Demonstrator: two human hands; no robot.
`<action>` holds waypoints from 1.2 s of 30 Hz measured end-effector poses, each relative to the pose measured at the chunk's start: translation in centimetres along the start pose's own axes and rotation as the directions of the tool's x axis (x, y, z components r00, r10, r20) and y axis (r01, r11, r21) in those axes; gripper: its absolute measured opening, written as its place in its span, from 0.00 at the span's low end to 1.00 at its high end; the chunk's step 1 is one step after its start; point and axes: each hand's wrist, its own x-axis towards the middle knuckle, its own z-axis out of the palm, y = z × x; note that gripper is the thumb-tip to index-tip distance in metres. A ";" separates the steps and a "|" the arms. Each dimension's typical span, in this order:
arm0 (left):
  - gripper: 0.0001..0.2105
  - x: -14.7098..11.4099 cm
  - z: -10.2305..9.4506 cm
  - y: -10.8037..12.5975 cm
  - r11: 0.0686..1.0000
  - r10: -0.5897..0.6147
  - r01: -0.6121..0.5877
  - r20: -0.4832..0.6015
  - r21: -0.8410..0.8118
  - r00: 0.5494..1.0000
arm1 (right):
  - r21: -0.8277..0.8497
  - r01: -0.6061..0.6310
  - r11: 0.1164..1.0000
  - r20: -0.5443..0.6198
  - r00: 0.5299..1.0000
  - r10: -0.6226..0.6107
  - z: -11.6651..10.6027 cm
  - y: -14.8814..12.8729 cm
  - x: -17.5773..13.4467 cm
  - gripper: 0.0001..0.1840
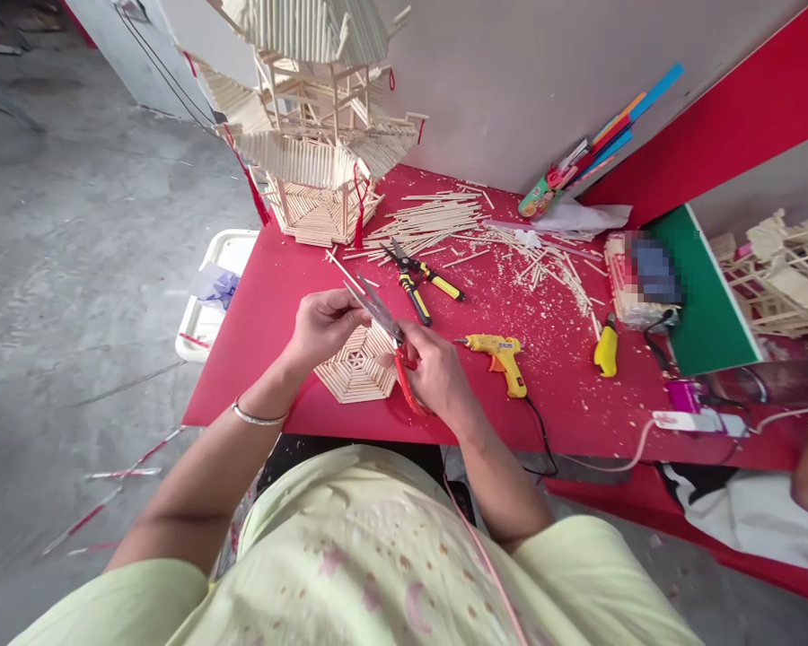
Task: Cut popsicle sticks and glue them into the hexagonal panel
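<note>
My right hand (434, 368) is closed around the red handles of a pair of scissors (377, 309), whose blades point up and left, slightly apart. My left hand (327, 327) pinches beside the blades, on what looks like a thin wooden stick (343, 269) running to the upper left; its held end is hidden by the fingers. Below both hands lies a hexagonal panel of wooden sticks (356, 381), partly covered by the right hand. Just beyond the scissors rest yellow-and-black pliers (414, 278), their handles spread.
A stick-built pagoda (310, 161) with red tassels stands at the back left. Loose sticks (437, 220) and chips litter the red table (235, 377). To the right are a yellow glue gun (502, 354) with its cord, a yellow-handled tool (606, 350) and a power strip (697, 422).
</note>
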 end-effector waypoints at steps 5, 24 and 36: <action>0.14 0.2 0.3 0.2 0.999 -0.027 0.026 -0.010 -0.038 1.000 | -0.002 -0.029 1.000 -0.010 1.000 0.029 0.2 0.9 0.1 0.28; 0.20 0.1 -0.3 -1.3 0.998 -0.052 0.054 0.082 -0.020 0.995 | -0.116 0.032 0.993 0.039 0.999 -0.027 -1.2 0.6 0.7 0.36; 0.13 0.5 0.1 -0.3 0.962 -0.130 0.158 0.135 -0.224 0.982 | -0.081 0.022 0.996 -0.036 0.999 -0.025 -0.9 1.6 0.9 0.34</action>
